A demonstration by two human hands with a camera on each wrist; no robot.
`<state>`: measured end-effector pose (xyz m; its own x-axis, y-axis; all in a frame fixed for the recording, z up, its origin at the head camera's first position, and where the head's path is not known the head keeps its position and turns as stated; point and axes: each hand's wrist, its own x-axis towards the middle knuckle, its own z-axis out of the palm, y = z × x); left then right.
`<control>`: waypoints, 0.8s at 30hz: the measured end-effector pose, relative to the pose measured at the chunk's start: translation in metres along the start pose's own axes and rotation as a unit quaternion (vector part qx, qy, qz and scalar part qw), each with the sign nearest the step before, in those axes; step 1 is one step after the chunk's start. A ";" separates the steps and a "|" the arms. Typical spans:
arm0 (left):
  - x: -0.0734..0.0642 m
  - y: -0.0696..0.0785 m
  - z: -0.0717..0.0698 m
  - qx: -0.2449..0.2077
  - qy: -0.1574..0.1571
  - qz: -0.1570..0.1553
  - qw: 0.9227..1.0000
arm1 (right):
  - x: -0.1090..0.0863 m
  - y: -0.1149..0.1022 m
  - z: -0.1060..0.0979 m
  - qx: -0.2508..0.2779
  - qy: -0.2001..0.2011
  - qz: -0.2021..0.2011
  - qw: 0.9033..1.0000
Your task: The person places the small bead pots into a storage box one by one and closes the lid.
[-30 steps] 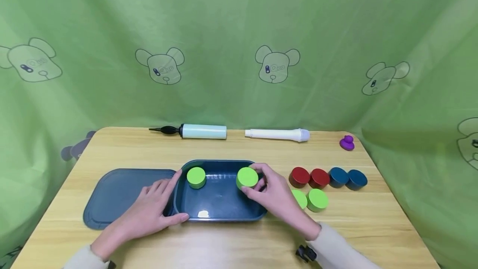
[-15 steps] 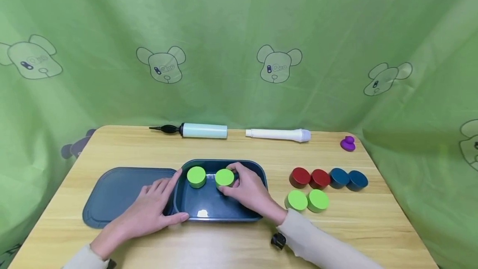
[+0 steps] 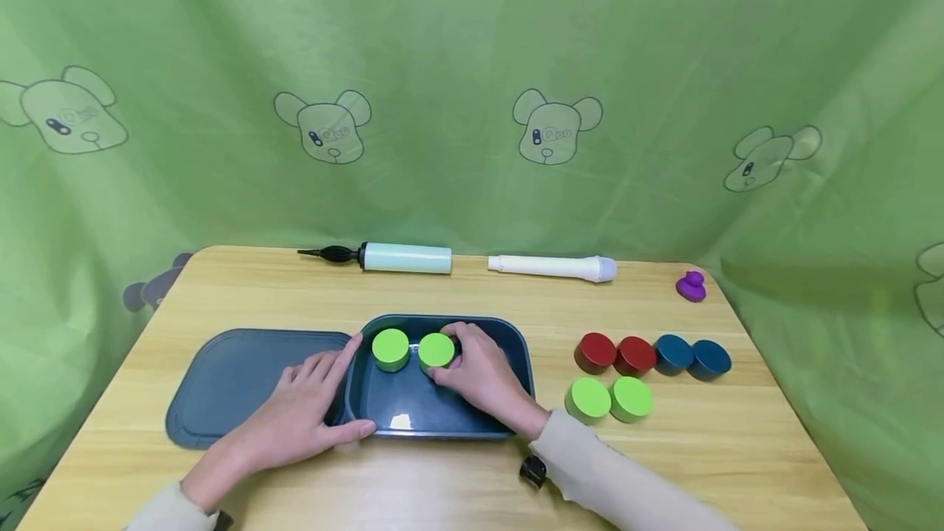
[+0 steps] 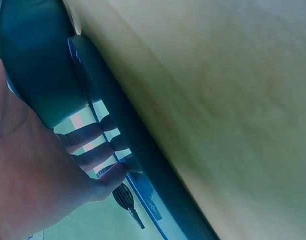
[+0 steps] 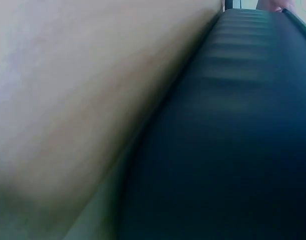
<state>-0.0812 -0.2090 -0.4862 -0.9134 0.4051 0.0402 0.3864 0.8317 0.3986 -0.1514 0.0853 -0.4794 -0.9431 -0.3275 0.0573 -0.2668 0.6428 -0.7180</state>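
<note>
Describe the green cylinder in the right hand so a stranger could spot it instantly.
On the wooden table, find the dark blue tray. Inside, look for the lime-green cylinder nearer the tray's middle. The right hand pinches it, while the other green cylinder inside, to its left, stands untouched.

The right sleeve (image 3: 619,478) and left sleeve (image 3: 165,512) are made of plain, pale greyish-beige cloth; a small, blocky black fitting (image 3: 533,472) is worn at each wrist.
</note>
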 end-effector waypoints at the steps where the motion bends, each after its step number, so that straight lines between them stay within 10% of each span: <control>1: 0.000 0.000 0.000 -0.001 -0.001 0.000 1.000 | 0.000 0.001 0.001 0.002 -0.001 0.002 1.000; 24: 0.001 0.001 -0.002 0.002 0.000 0.003 1.000 | -0.002 -0.004 -0.008 0.087 -0.018 0.041 0.995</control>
<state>-0.0814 -0.2084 -0.4842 -0.9109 0.4103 0.0432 0.3928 0.8302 0.3955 -0.1503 0.0889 -0.4707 -0.9521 -0.3044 -0.0291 -0.1474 0.5402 -0.8285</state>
